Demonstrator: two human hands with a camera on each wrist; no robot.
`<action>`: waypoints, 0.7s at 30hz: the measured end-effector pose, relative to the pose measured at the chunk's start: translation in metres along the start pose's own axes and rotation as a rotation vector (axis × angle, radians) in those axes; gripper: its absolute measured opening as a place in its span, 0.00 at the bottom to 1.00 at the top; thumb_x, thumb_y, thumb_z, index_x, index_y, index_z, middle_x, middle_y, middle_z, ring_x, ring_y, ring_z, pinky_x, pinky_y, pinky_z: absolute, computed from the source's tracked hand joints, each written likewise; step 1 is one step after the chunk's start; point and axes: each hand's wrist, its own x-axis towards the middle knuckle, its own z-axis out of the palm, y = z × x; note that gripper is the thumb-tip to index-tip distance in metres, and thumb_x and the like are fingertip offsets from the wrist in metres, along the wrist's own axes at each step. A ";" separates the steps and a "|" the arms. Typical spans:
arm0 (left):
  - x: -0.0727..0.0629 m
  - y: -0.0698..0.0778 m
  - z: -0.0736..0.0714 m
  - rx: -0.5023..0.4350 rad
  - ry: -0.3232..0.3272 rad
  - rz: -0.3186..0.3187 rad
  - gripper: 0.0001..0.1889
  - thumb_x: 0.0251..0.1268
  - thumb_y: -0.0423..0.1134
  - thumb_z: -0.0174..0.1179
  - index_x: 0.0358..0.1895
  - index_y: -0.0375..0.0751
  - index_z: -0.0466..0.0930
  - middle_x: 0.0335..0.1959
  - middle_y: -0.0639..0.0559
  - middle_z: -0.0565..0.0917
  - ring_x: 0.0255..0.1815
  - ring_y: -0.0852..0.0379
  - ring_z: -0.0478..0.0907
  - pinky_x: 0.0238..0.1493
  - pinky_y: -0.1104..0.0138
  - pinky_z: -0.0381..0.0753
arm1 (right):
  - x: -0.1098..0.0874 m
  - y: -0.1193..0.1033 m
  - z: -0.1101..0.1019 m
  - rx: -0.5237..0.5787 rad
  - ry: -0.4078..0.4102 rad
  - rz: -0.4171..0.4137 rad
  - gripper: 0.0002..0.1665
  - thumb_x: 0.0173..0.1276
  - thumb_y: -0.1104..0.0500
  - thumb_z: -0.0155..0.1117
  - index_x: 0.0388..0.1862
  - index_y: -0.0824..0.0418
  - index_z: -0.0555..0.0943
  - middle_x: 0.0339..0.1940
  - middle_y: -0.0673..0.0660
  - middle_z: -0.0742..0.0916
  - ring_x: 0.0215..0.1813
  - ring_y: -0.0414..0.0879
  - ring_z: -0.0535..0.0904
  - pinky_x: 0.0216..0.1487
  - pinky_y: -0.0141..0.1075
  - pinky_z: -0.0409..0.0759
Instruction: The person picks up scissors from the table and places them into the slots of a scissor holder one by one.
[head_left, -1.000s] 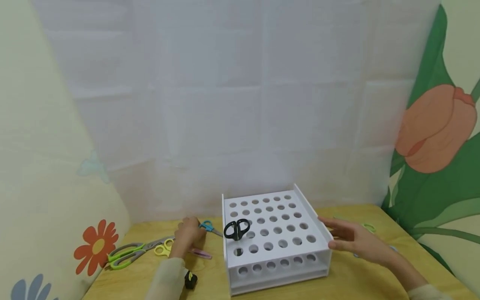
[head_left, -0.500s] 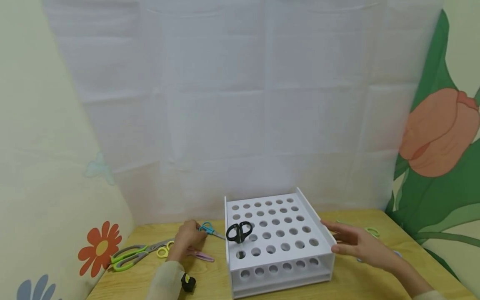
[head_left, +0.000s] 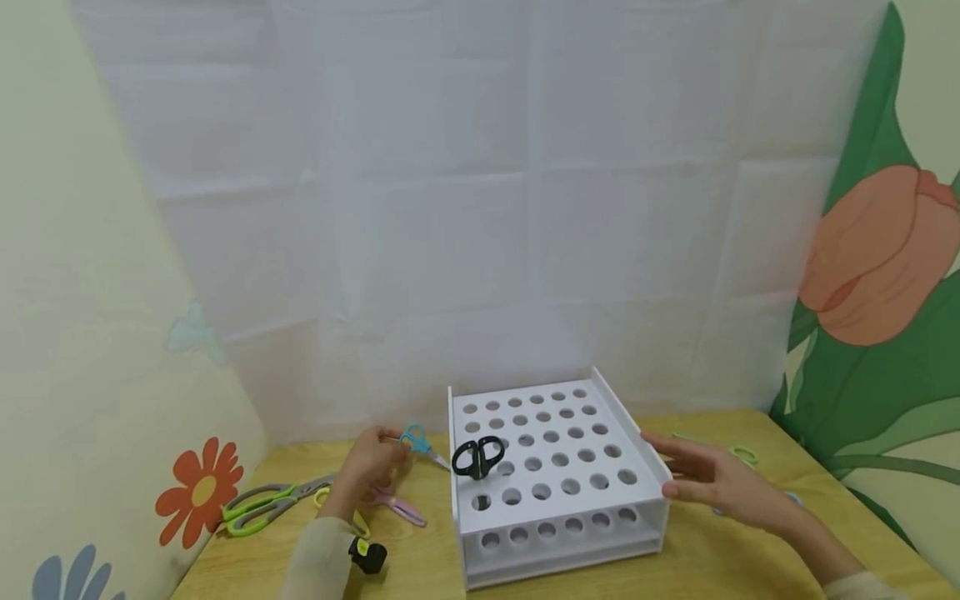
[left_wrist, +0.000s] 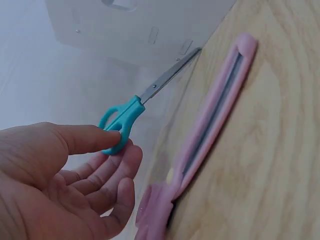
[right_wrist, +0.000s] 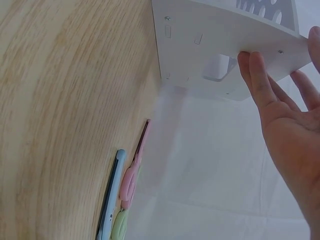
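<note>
You're pinching the teal scissors point(left_wrist: 131, 112) by a handle loop, the thumb of your left hand point(head_left: 373, 460) pressing one side and at least one finger backing it; the others are curling loosely around nothing. The scissors are slanting, handles up, over the worktop point(head_left: 420, 558), just left of the white rack point(head_left: 542, 450), blades pointing at the foot of its side wall. I'm not managing to tell if the tip's touching.

Handling-wise, you're probably dealing with something light, stiff and not fragile, though that smooth plastic may be feeling a bit slick. You're holding it pretty far back, so it's likely wanting to swivel; gripping both loops nearer the pivot would be steadying it. Your right hand point(head_left: 723, 483) is resting its fairly straight fingers against the rack, not gripping anything.
</note>
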 end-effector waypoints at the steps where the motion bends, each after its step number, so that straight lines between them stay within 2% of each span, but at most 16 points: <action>1: 0.001 0.001 0.000 0.004 0.005 0.016 0.20 0.62 0.29 0.64 0.57 0.27 0.75 0.40 0.41 0.84 0.23 0.53 0.75 0.23 0.62 0.74 | 0.000 0.000 0.000 -0.002 0.001 0.002 0.35 0.76 0.67 0.61 0.80 0.59 0.64 0.76 0.69 0.67 0.66 0.49 0.77 0.56 0.42 0.80; 5: 0.003 0.007 0.000 0.035 0.001 0.087 0.18 0.66 0.29 0.63 0.56 0.25 0.76 0.41 0.41 0.86 0.41 0.45 0.83 0.44 0.53 0.81 | 0.000 0.000 0.000 0.002 -0.003 0.015 0.36 0.76 0.66 0.61 0.80 0.58 0.64 0.76 0.69 0.67 0.66 0.46 0.77 0.57 0.41 0.80; 7: 0.003 0.011 0.001 0.045 -0.006 0.103 0.17 0.67 0.31 0.64 0.56 0.27 0.77 0.41 0.43 0.87 0.44 0.44 0.83 0.52 0.50 0.78 | 0.000 -0.001 -0.001 0.011 -0.009 0.020 0.36 0.76 0.66 0.61 0.80 0.59 0.64 0.76 0.69 0.66 0.66 0.45 0.76 0.57 0.41 0.80; 9: 0.003 0.015 0.001 0.047 -0.017 0.118 0.17 0.68 0.32 0.64 0.56 0.27 0.77 0.41 0.43 0.87 0.45 0.44 0.83 0.55 0.48 0.77 | 0.000 -0.001 -0.001 0.019 -0.014 0.025 0.36 0.76 0.67 0.60 0.80 0.59 0.63 0.77 0.70 0.66 0.67 0.46 0.76 0.57 0.41 0.80; 16: 0.002 0.031 0.002 0.054 -0.031 0.201 0.16 0.70 0.30 0.63 0.56 0.24 0.77 0.42 0.40 0.86 0.40 0.45 0.84 0.48 0.53 0.81 | -0.001 -0.002 -0.001 0.007 -0.001 0.037 0.36 0.76 0.66 0.61 0.80 0.59 0.64 0.76 0.70 0.66 0.66 0.45 0.76 0.57 0.41 0.80; 21: -0.001 0.042 0.004 0.095 -0.015 0.246 0.14 0.70 0.30 0.64 0.55 0.27 0.79 0.42 0.43 0.86 0.39 0.48 0.84 0.44 0.58 0.81 | -0.001 -0.002 -0.001 -0.006 0.003 0.037 0.36 0.76 0.66 0.62 0.80 0.59 0.64 0.76 0.70 0.67 0.66 0.46 0.77 0.56 0.41 0.80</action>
